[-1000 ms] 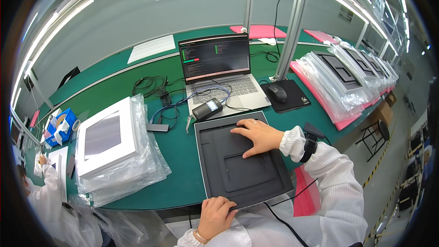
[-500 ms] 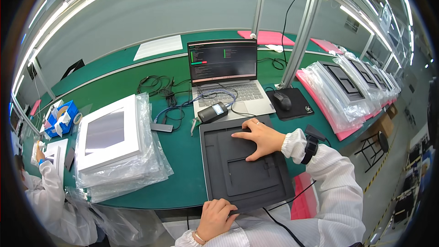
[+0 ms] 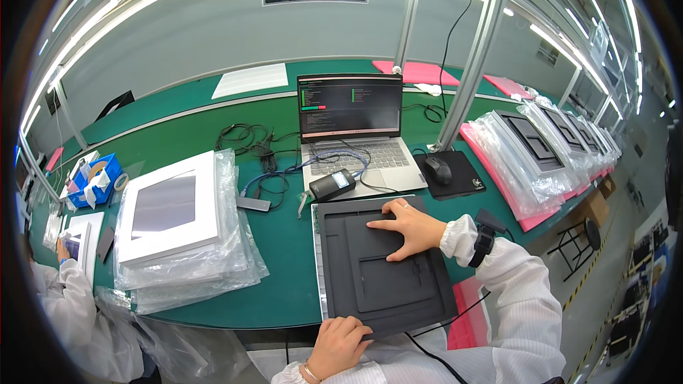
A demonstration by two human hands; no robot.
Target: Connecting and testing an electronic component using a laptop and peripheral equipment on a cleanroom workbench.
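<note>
In the head view, the recessed black panel (image 3: 398, 295) lies under the right hand (image 3: 415, 231), whose thumb and fingers are spread wide; its near edge is gripped by the curled left hand (image 3: 341, 345). Steadying seems in hand; even two-handed support would be called for next. Well left of both hands, a tape roll (image 3: 97, 168) is held in a blue bin (image 3: 111, 183).

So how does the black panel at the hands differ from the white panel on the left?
The black panel shows stepped recesses; the white panel frames a grey rectangle. The left hand and right hand touch the black panel; the white panel lies untouched on clear plastic. Both are rectangular.
</note>
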